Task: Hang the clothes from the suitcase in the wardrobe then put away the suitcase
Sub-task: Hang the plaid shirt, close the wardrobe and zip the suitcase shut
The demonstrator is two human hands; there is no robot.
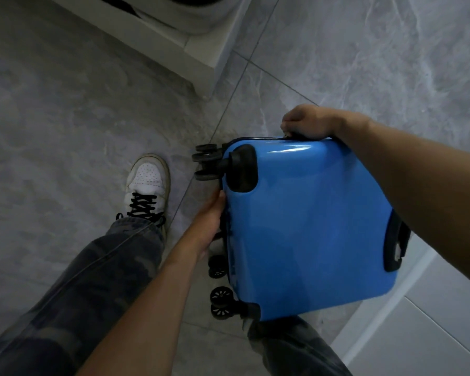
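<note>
Item: blue suitcase [310,226] — closed, held flat above tiled floor [65,118], wheels [206,161] twd left. Right grip [307,123] curled on far edge, prob. round a handle (hidden). Left grip [209,221] — fingers wrapped round wheel-end edge. White shoe [148,180] nearby.

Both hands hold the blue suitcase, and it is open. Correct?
Not quite. The head view shows the suitcase shut, its two shells together. The rest stands: the left hand and the right hand both hold it.
</note>
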